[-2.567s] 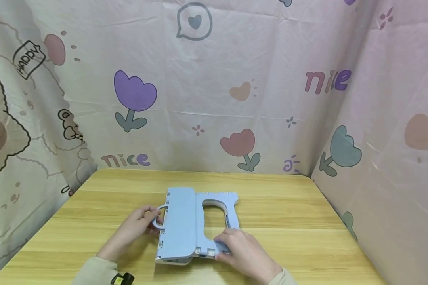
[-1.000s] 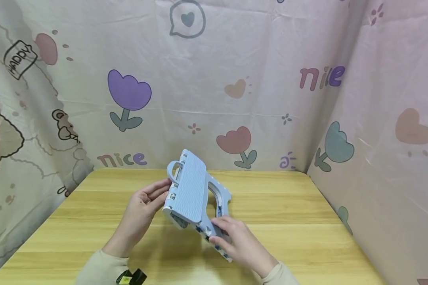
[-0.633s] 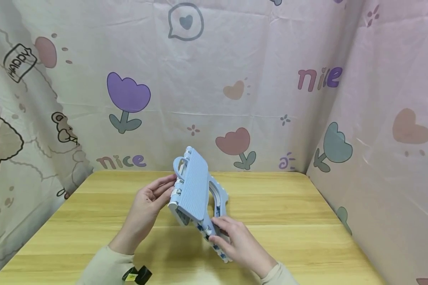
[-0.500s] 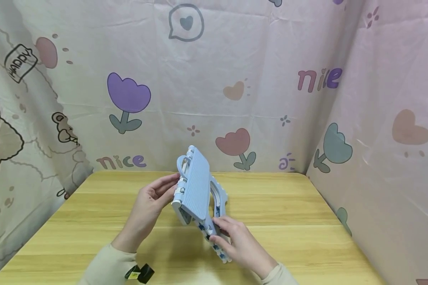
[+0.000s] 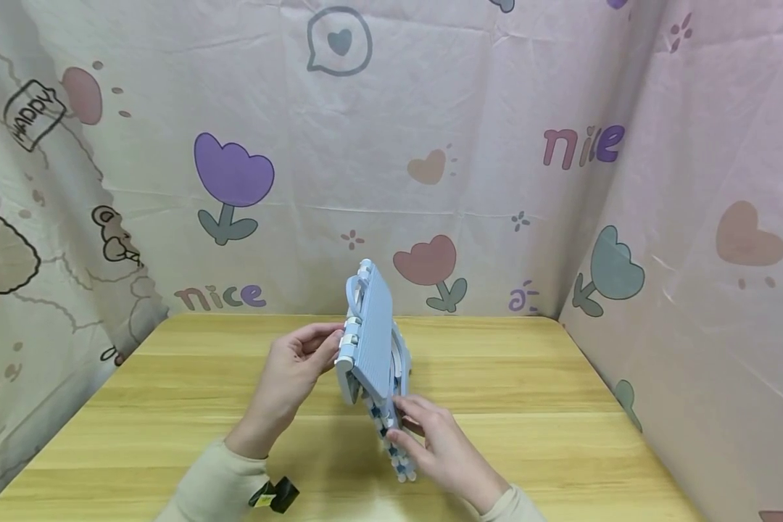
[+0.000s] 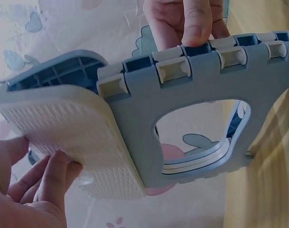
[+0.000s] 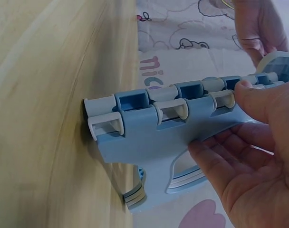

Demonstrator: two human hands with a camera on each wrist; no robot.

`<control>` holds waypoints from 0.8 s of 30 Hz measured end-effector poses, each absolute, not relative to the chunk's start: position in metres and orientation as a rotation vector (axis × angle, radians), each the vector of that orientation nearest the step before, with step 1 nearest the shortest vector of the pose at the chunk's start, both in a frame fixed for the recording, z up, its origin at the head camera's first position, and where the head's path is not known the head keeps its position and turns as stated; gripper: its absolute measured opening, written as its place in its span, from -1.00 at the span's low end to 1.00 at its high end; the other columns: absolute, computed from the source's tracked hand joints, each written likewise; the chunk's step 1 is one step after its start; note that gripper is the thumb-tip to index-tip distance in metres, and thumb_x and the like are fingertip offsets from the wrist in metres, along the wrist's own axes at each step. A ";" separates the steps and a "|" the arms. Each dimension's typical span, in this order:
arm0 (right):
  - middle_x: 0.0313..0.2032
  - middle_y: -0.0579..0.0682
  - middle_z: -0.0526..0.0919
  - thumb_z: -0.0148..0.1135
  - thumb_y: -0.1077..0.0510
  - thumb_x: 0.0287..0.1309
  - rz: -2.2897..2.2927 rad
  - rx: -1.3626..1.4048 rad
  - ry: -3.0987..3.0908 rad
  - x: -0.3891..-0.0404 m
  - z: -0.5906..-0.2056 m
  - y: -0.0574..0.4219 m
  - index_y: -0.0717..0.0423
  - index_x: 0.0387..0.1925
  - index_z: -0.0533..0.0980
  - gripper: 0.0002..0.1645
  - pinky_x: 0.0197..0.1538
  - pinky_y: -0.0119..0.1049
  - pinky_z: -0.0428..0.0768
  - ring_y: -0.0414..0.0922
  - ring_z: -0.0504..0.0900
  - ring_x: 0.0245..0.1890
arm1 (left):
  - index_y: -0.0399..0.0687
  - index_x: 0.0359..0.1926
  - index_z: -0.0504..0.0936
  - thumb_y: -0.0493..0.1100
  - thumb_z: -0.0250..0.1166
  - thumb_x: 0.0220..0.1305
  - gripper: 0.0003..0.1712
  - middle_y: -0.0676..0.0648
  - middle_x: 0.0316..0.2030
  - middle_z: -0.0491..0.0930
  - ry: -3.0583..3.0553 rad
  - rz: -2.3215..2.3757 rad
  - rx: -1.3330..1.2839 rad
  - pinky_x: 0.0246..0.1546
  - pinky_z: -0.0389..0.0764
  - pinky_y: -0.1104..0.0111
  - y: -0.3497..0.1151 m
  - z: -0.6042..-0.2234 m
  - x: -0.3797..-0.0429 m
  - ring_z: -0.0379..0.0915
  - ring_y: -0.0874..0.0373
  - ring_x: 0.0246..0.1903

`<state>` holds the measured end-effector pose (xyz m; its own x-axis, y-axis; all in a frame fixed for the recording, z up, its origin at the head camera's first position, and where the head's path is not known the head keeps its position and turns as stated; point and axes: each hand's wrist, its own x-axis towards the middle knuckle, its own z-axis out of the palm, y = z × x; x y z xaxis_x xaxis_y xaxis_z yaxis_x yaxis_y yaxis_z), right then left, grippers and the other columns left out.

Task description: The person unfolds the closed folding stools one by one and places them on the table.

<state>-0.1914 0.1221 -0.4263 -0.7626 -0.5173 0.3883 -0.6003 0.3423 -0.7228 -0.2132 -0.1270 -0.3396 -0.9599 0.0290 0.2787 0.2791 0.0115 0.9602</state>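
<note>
A light blue and white folding step stool [image 5: 375, 333] stands tilted on its leg end, half folded, with its ribbed top turned edge-on. On its upper hinge edge sits a small carrying loop [image 5: 351, 296]. My left hand [image 5: 290, 373] holds that edge below the loop, thumb in front. In the left wrist view its fingertips lie on the white ribbed panel [image 6: 73, 128]. Lower down, my right hand [image 5: 444, 442] pinches the leg frame, thumb on the row of hinges and fingers at the cutout. The right wrist view shows the frame's end [image 7: 144, 147] against the tabletop.
The stool is on a wooden table [image 5: 528, 406] with rounded far corners. A printed cloth [image 5: 333, 145] with flowers and words hangs behind and on both sides. A black device [image 5: 277, 495] is strapped at the left sleeve.
The stool was lying lower with its top facing up; its left edge has been raised and swung right, narrowing in view. My left hand moved from the loop to the edge beneath it.
</note>
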 end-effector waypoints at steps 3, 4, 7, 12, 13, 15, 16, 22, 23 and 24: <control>0.26 0.29 0.64 0.28 0.10 0.52 1.441 1.018 -2.496 -0.191 -0.427 0.122 0.40 0.40 0.46 -0.39 0.27 -0.19 0.71 0.21 0.72 0.23 | -0.42 0.18 0.67 -0.27 0.28 0.57 -0.68 -0.28 0.09 0.78 -2.109 -2.028 -0.328 0.04 0.80 0.41 -0.121 -0.338 -0.213 0.78 0.32 -0.07; 0.26 0.29 0.63 0.28 0.11 0.52 1.456 1.011 -2.495 -0.192 -0.427 0.122 0.41 0.40 0.46 -0.39 0.27 -0.19 0.71 0.21 0.72 0.24 | -0.41 0.16 0.67 -0.26 0.27 0.58 -0.69 -0.29 0.11 0.77 -2.117 -2.018 -0.332 0.05 0.80 0.40 -0.119 -0.338 -0.213 0.78 0.32 -0.06; 0.25 0.27 0.64 0.27 0.15 0.52 1.493 0.998 -2.489 -0.192 -0.428 0.122 0.39 0.40 0.46 -0.42 0.29 -0.16 0.71 0.21 0.70 0.26 | -0.38 0.13 0.67 -0.22 0.28 0.59 -0.71 -0.30 0.20 0.72 -2.132 -2.006 -0.376 0.09 0.80 0.37 -0.112 -0.340 -0.212 0.78 0.28 -0.02; 0.20 0.18 0.66 0.27 0.22 0.52 1.523 0.993 -2.466 -0.193 -0.430 0.121 0.25 0.36 0.51 -0.53 0.30 -0.11 0.71 0.19 0.69 0.26 | -0.30 0.15 0.70 -0.18 0.32 0.56 -0.70 -0.28 0.21 0.73 -2.155 -1.949 -0.518 0.11 0.80 0.34 -0.102 -0.345 -0.210 0.81 0.19 -0.01; 0.19 0.17 0.67 0.27 0.22 0.51 1.524 0.991 -2.464 -0.193 -0.430 0.121 0.23 0.35 0.52 -0.54 0.30 -0.10 0.71 0.20 0.69 0.26 | -0.29 0.15 0.71 -0.19 0.32 0.56 -0.70 -0.27 0.20 0.74 -2.154 -1.938 -0.540 0.10 0.79 0.36 -0.100 -0.346 -0.210 0.81 0.19 -0.01; 0.20 0.18 0.67 0.26 0.21 0.52 1.519 0.989 -2.459 -0.193 -0.430 0.121 0.21 0.34 0.52 -0.56 0.30 -0.09 0.72 0.21 0.69 0.27 | -0.28 0.15 0.71 -0.21 0.33 0.55 -0.71 -0.26 0.20 0.75 -2.144 -1.924 -0.572 0.08 0.78 0.40 -0.098 -0.348 -0.211 0.81 0.22 -0.01; 0.21 0.19 0.66 0.26 0.21 0.52 1.519 0.989 -2.458 -0.193 -0.430 0.122 0.21 0.34 0.52 -0.55 0.30 -0.09 0.71 0.22 0.69 0.27 | -0.27 0.15 0.71 -0.21 0.33 0.55 -0.71 -0.25 0.20 0.75 -2.139 -1.921 -0.582 0.09 0.77 0.41 -0.097 -0.348 -0.211 0.80 0.23 0.00; 0.24 0.19 0.66 0.27 0.17 0.53 1.500 0.984 -2.469 -0.194 -0.430 0.124 0.17 0.37 0.51 -0.53 0.31 -0.07 0.71 0.24 0.69 0.29 | -0.20 0.22 0.70 -0.17 0.31 0.57 -0.68 -0.19 0.19 0.76 -2.156 -1.871 -0.630 0.15 0.75 0.42 -0.097 -0.353 -0.208 0.77 0.24 0.07; 0.24 0.17 0.66 0.27 0.16 0.53 1.500 0.981 -2.470 -0.194 -0.430 0.124 0.15 0.38 0.51 -0.53 0.31 -0.07 0.71 0.23 0.69 0.28 | -0.19 0.23 0.70 -0.16 0.31 0.57 -0.67 -0.18 0.18 0.77 -2.167 -1.861 -0.633 0.16 0.75 0.41 -0.098 -0.355 -0.207 0.77 0.21 0.08; 0.24 0.16 0.67 0.28 0.15 0.53 1.497 0.978 -2.475 -0.194 -0.430 0.125 0.13 0.38 0.52 -0.52 0.31 -0.07 0.71 0.22 0.70 0.28 | -0.16 0.24 0.70 -0.14 0.31 0.58 -0.66 -0.16 0.18 0.77 -2.184 -1.848 -0.631 0.16 0.75 0.41 -0.099 -0.357 -0.206 0.77 0.19 0.09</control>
<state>-0.1943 0.1247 -0.4300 -0.7912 -0.4752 0.3850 -0.5616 0.3154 -0.7650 -0.2060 -0.0986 -0.3570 -0.8861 0.1851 0.4251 0.4498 0.1213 0.8849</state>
